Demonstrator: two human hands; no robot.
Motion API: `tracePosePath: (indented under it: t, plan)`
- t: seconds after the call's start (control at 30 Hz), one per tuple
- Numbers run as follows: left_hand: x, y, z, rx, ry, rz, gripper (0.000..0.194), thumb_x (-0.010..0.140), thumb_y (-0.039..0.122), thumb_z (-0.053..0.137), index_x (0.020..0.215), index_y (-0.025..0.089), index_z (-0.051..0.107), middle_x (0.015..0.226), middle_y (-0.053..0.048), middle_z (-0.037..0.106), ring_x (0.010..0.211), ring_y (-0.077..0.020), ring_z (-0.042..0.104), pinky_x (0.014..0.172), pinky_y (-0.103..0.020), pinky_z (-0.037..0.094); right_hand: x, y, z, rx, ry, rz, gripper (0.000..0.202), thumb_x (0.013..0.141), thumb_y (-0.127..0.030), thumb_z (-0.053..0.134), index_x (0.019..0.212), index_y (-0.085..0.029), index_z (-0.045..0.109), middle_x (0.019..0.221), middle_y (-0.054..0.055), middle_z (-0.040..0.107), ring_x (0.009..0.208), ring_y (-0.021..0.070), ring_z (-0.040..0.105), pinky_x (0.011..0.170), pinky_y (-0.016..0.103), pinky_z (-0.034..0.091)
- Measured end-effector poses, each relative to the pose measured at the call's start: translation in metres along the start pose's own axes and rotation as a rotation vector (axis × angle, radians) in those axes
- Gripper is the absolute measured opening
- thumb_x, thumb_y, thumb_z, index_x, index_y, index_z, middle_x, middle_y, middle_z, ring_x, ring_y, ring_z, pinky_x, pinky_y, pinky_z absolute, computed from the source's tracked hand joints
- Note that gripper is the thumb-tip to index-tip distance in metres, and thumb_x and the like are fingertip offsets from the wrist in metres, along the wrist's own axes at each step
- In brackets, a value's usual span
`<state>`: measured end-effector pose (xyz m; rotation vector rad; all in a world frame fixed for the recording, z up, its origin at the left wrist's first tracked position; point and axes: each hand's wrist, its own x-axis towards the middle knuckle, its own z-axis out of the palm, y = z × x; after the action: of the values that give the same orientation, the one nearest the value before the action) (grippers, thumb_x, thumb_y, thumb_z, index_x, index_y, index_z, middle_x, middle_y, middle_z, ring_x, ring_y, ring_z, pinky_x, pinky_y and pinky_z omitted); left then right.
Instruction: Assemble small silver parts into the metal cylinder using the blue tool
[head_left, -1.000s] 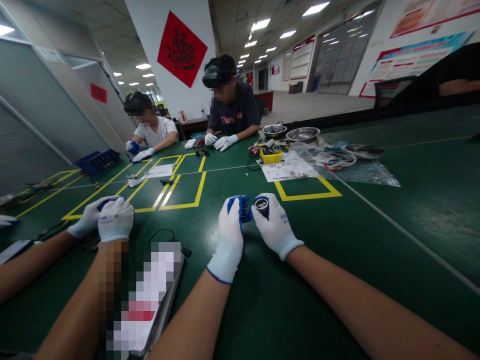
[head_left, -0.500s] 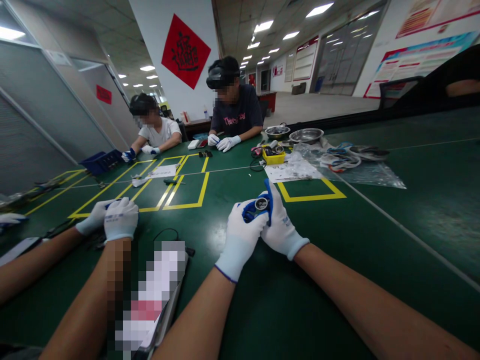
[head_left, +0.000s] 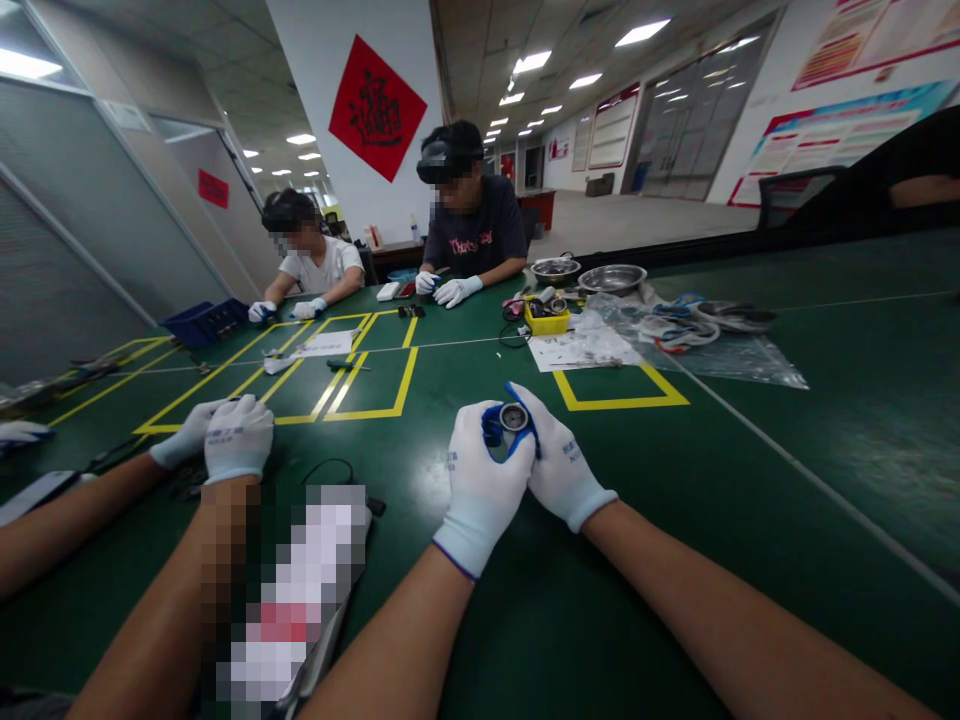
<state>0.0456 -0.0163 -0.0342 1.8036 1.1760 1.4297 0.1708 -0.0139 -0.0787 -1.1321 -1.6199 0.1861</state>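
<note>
A small round part with a silver-grey rim and a dark inside [head_left: 514, 417] is held above the green table, its round face turned toward me. My left hand [head_left: 486, 465], in a white glove with blue palm side, has its thumb and fingers curled around the left and lower side of the part. From the right, my right hand [head_left: 564, 462], gloved the same way, closes its fingers against the part's other side. Both hands touch each other below it. Parts of the fingers are hidden behind the part and the gloves.
A yellow box of parts [head_left: 547, 318] stands ahead, near metal bowls [head_left: 613, 278] and a plastic bag [head_left: 750, 358]. A blurred-out flat thing [head_left: 307, 590] lies left of my forearm. A co-worker's gloved hands [head_left: 238, 440] are at left; two people sit across the table.
My hands have turned the round part so its face shows more fully, slightly lower and to the left. My right fingers have tilted left and come down closer around it.
</note>
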Motion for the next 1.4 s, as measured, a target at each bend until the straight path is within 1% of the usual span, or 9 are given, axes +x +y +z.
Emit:
tracePosePath:
  t: [0.13, 0.27, 0.5, 0.8, 0.9, 1.0, 1.13, 1.27, 1.4]
  plan:
    - [0.0007, -0.0031, -0.0002, -0.009, 0.06, -0.012, 0.033, 0.075, 0.018, 0.075, 0.106, 0.019, 0.064, 0.105, -0.007, 0.069, 0.1, -0.0229, 0.069, 0.093, -0.037, 0.055, 0.001, 0.0007, -0.0002, -0.049, 0.025, 0.051, 0.037, 0.091, -0.022, 0.056, 0.127, -0.021, 0.067, 0.117, 0.013, 0.074, 0.111, 0.0298, 0.07, 0.099, 0.051, 0.057]
    - [0.0013, -0.005, 0.0, 0.006, 0.086, -0.004, 0.032, 0.073, 0.016, 0.075, 0.104, 0.019, 0.064, 0.102, -0.006, 0.07, 0.099, -0.0225, 0.069, 0.092, -0.037, 0.056, 0.0027, 0.0008, -0.0014, -0.068, 0.02, 0.076, 0.021, 0.089, -0.021, 0.058, 0.103, -0.02, 0.074, 0.104, 0.012, 0.076, 0.1, 0.0288, 0.07, 0.091, 0.048, 0.059]
    - [0.0011, -0.0029, -0.002, 0.012, 0.069, 0.013, 0.028, 0.074, 0.015, 0.073, 0.101, 0.02, 0.064, 0.101, -0.006, 0.07, 0.096, -0.022, 0.069, 0.09, -0.035, 0.056, 0.0036, 0.0001, 0.0005, -0.142, 0.052, 0.094, 0.015, 0.084, -0.016, 0.06, 0.094, -0.021, 0.07, 0.096, 0.011, 0.073, 0.092, 0.0288, 0.068, 0.086, 0.045, 0.057]
    - [0.0015, -0.0058, -0.0015, 0.018, 0.07, 0.009, 0.029, 0.075, 0.017, 0.073, 0.103, 0.019, 0.065, 0.101, -0.006, 0.069, 0.096, -0.0222, 0.069, 0.089, -0.035, 0.055, 0.0045, 0.0001, 0.0032, -0.199, 0.075, 0.065, 0.009, 0.085, -0.016, 0.058, 0.089, -0.021, 0.065, 0.091, 0.01, 0.069, 0.088, 0.0278, 0.064, 0.081, 0.042, 0.054]
    - [0.0008, -0.0038, -0.0007, 0.024, 0.084, 0.002, 0.027, 0.077, 0.019, 0.074, 0.102, 0.019, 0.065, 0.099, -0.006, 0.069, 0.094, -0.0222, 0.068, 0.087, -0.035, 0.055, 0.0053, -0.0028, 0.0006, -0.216, 0.11, 0.068, 0.005, 0.084, -0.018, 0.059, 0.081, -0.022, 0.06, 0.085, 0.008, 0.065, 0.083, 0.0268, 0.062, 0.076, 0.04, 0.051]
    - [-0.0001, -0.0028, -0.0002, 0.023, 0.082, -0.002, 0.024, 0.078, 0.023, 0.076, 0.1, 0.019, 0.064, 0.098, -0.006, 0.069, 0.092, -0.0218, 0.068, 0.085, -0.034, 0.055, 0.006, -0.0049, -0.002, -0.242, 0.135, 0.095, 0.015, 0.083, -0.02, 0.061, 0.072, -0.024, 0.052, 0.077, 0.005, 0.06, 0.077, 0.0252, 0.058, 0.069, 0.037, 0.048]
    - [0.0004, -0.0059, 0.0005, 0.018, 0.096, -0.003, 0.026, 0.078, 0.022, 0.076, 0.102, 0.019, 0.065, 0.099, -0.006, 0.069, 0.095, -0.0222, 0.069, 0.087, -0.036, 0.056, 0.0058, -0.003, -0.0003, -0.177, 0.109, 0.057, 0.003, 0.083, -0.02, 0.061, 0.082, -0.022, 0.062, 0.084, 0.007, 0.067, 0.081, 0.0254, 0.063, 0.073, 0.038, 0.052]
    - [0.0038, -0.009, 0.0011, -0.005, 0.127, -0.03, 0.03, 0.079, 0.019, 0.075, 0.108, 0.019, 0.067, 0.106, -0.007, 0.07, 0.101, -0.0232, 0.069, 0.093, -0.039, 0.057, 0.0056, 0.0012, 0.0032, -0.076, 0.003, -0.009, 0.019, 0.087, -0.02, 0.057, 0.1, -0.02, 0.071, 0.096, 0.01, 0.075, 0.091, 0.0273, 0.069, 0.083, 0.041, 0.057]
    - [0.0054, -0.0094, 0.0033, -0.051, 0.122, -0.097, 0.032, 0.08, 0.016, 0.073, 0.111, 0.02, 0.07, 0.11, -0.007, 0.071, 0.104, -0.023, 0.07, 0.096, -0.039, 0.057, 0.0068, 0.0042, 0.0025, -0.057, -0.043, 0.07, 0.022, 0.089, -0.023, 0.055, 0.101, -0.02, 0.073, 0.101, 0.011, 0.077, 0.096, 0.028, 0.072, 0.089, 0.043, 0.058]
